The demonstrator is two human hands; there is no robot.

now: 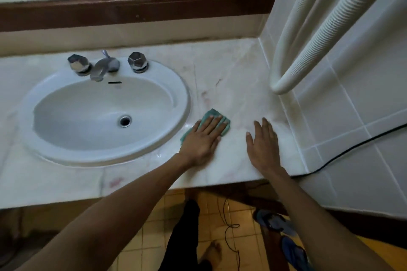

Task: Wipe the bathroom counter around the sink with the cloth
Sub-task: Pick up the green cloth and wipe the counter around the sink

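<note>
A small teal cloth (212,114) lies on the pale marble counter (233,77), just right of the white oval sink (105,156). My left hand (202,138) presses flat on the cloth with fingers spread, covering most of it. My right hand (263,145) rests flat and open on the bare counter to the right, near the tiled wall, and holds nothing.
A chrome faucet (103,67) with two knobs stands at the back of the sink. A white ribbed hose (308,50) hangs down the tiled wall (352,94) on the right. A wood-framed mirror (132,9) runs along the back. Blue sandals (275,224) and a thin cord lie on the floor below.
</note>
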